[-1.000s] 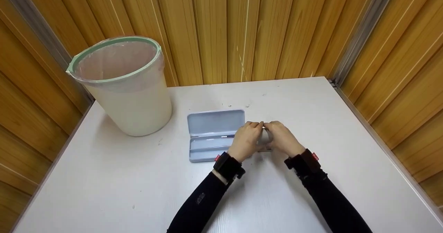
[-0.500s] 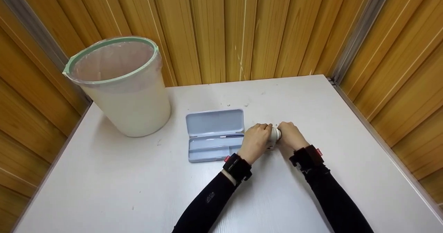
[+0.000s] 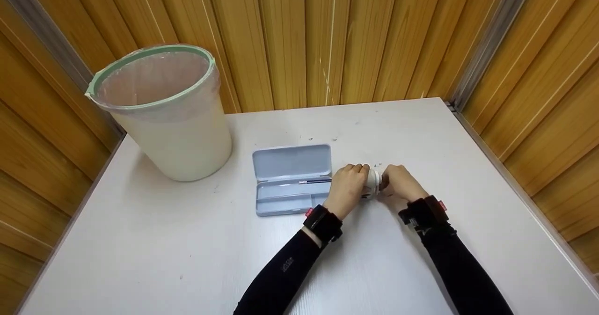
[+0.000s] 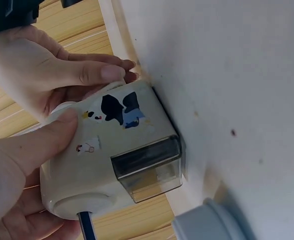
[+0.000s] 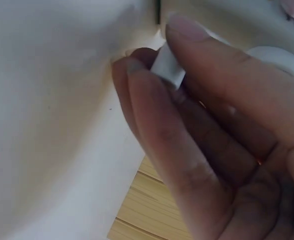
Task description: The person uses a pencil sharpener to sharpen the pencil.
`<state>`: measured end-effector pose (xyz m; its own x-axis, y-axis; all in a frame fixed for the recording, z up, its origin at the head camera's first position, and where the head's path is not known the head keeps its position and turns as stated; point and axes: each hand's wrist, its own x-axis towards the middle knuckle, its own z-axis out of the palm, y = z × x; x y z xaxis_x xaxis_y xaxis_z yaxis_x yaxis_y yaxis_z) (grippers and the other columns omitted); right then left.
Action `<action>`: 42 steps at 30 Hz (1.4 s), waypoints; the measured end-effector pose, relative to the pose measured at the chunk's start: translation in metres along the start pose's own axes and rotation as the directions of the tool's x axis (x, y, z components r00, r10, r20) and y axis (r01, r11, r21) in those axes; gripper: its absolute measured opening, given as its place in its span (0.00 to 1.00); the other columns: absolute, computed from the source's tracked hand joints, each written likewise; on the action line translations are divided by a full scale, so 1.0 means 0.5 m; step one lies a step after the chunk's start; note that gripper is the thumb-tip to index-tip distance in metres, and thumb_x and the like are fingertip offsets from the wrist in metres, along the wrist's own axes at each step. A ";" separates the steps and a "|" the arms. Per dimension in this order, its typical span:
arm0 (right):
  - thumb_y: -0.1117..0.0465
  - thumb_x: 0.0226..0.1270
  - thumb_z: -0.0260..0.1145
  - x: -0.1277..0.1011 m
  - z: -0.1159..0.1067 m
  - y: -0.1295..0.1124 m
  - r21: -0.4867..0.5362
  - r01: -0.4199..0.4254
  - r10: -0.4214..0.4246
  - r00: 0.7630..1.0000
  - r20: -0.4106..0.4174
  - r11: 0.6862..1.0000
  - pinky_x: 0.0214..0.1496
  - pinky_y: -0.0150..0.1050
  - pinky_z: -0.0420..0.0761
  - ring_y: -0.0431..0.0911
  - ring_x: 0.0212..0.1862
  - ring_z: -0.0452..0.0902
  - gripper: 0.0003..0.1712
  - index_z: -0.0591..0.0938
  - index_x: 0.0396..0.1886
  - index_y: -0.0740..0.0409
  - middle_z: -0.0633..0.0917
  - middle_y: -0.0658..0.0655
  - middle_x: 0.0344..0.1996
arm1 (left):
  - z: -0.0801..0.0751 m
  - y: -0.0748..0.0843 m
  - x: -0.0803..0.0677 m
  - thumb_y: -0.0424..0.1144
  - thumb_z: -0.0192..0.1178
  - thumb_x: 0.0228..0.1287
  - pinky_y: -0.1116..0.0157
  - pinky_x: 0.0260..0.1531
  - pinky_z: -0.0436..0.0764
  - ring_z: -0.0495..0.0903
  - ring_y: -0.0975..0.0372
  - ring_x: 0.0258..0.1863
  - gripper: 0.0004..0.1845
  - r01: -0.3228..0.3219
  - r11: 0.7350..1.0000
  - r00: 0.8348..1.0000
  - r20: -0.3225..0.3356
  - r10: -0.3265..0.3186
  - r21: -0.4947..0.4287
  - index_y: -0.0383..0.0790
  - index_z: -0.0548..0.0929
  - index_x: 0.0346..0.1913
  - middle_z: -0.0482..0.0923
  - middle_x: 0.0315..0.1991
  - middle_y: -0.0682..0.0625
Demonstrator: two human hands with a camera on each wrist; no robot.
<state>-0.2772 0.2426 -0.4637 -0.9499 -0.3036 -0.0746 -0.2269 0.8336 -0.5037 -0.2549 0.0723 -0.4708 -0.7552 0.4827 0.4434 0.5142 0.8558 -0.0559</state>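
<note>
My left hand (image 3: 346, 188) grips a white pencil sharpener (image 4: 127, 132) with stickers and a clear shavings drawer, its base right at the tabletop. Out of the sharpener's face sticks a dark blue pencil (image 4: 87, 227), its far part beyond the left wrist view's edge. On the opposite side, my right hand (image 3: 400, 184) pinches a small white crank knob (image 5: 168, 67) between thumb and fingers. Left of the hands lies an open light blue pencil case (image 3: 292, 162), partly covered by my left hand. A slim dark stick (image 3: 316, 181) with a pale end shows along its hinge side.
A tall pale bin (image 3: 182, 137) with a green rim and clear liner stands at the back left of the white table (image 3: 187, 249). Wood-patterned walls (image 3: 290, 43) enclose the table's back and sides.
Both hands and the sharpener have shifted right, uncovering more of the pencil case. My right hand has gone from beside my left fingers to the sharpener's right side.
</note>
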 end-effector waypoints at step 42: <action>0.74 0.44 0.76 -0.093 -0.046 -0.048 -0.018 0.184 -0.183 0.954 -0.237 0.983 0.31 0.35 0.80 0.48 0.26 0.83 0.06 0.86 0.22 0.64 0.87 0.59 0.22 | -0.007 0.019 0.005 0.37 0.62 0.60 0.70 0.40 0.81 0.83 0.64 0.40 0.12 0.040 0.996 0.999 0.008 -0.041 0.084 0.46 0.84 0.47 0.86 0.40 0.56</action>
<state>-0.2325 0.2471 -0.4284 -0.9156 -0.3330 0.2252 -0.4019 0.7716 -0.4930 -0.2502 0.0811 -0.4670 -0.7791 0.4486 0.4378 0.4472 0.8872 -0.1133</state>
